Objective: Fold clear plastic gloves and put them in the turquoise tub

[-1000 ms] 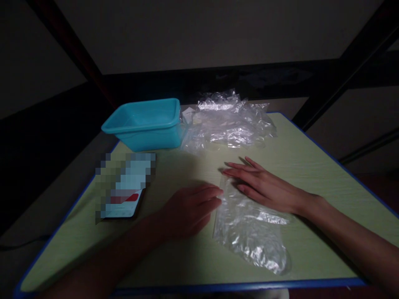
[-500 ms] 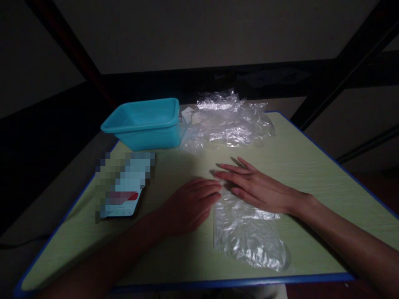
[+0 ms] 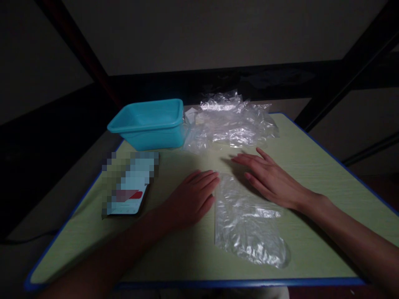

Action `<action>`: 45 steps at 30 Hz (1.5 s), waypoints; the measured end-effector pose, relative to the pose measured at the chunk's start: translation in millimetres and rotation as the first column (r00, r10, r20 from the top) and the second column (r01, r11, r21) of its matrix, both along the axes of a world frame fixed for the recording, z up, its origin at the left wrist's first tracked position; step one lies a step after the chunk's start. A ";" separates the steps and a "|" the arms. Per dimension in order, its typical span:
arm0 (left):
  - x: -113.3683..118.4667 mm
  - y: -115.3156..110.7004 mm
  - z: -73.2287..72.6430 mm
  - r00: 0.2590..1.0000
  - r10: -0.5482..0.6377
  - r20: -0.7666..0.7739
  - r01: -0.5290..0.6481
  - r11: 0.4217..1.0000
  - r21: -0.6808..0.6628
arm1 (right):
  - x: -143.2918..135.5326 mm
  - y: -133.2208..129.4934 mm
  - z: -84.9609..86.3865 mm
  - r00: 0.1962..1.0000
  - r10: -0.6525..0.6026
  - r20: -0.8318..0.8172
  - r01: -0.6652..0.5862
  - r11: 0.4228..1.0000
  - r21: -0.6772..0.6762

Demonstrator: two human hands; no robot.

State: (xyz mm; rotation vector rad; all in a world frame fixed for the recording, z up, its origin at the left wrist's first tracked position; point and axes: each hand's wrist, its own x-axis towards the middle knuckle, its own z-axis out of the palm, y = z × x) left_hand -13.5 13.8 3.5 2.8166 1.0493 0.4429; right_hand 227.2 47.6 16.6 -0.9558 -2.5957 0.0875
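Note:
A thin clear plastic piece (image 3: 249,228), wrinkled and glove-like in outline, lies flat on the pale green table (image 3: 311,253). My left hand (image 3: 195,199) rests palm down at its upper left corner, fingertips touching the edge there, fingers extended and lying flat. Over the upper right part of the plastic, my right hand (image 3: 269,180) is open with its fingers spread and nothing held. Whether its fingertips touch the table cannot be made out.
At the back left stands a turquoise plastic basin (image 3: 152,137). Beside it is a heap of crumpled clear plastic (image 3: 240,124). A lit phone (image 3: 134,182), partly pixelated, lies on the left. The table has a blue edge.
My right hand has moved right and slightly up, away from my left hand, uncovering the upper part of the plastic. My left hand has moved slightly up. The view has shifted slightly.

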 end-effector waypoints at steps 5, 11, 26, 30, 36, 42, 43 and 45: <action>-2.9 4.5 -1.8 0.997 0.079 0.017 -0.079 0.997 0.018 | 2.5 0.0 1.7 0.999 -0.034 -0.004 0.034 0.999 0.014; -6.4 4.1 -0.4 0.981 0.115 0.156 -0.134 0.984 0.118 | 3.6 -1.1 2.4 1.000 -0.022 0.008 0.022 0.999 0.049; -4.7 -1.6 -2.9 0.941 -0.049 0.336 0.019 0.996 0.091 | 11.3 0.4 6.0 0.999 -0.029 -0.014 0.031 0.995 0.097; -7.6 -0.6 -2.0 0.922 -0.049 0.384 0.018 0.996 0.083 | 16.1 1.1 7.8 0.998 -0.028 -0.054 0.031 0.999 0.041; -10.9 2.3 -0.9 0.891 -0.009 0.455 -0.007 0.999 0.034 | 18.8 4.9 5.6 0.997 -0.019 -0.068 0.015 0.998 -0.059; -10.4 2.5 -1.7 0.899 -0.006 0.437 0.001 1.000 0.013 | 17.6 7.8 3.9 0.998 -0.050 -0.040 0.047 0.996 -0.073; -10.4 2.5 -2.0 0.900 -0.004 0.435 -0.001 1.000 0.010 | 17.9 8.2 3.5 0.998 -0.051 -0.038 0.048 0.996 -0.074; -10.6 2.5 -2.8 0.899 0.002 0.438 -0.007 1.000 0.008 | 19.0 8.8 2.7 0.998 -0.050 -0.035 0.047 0.996 -0.080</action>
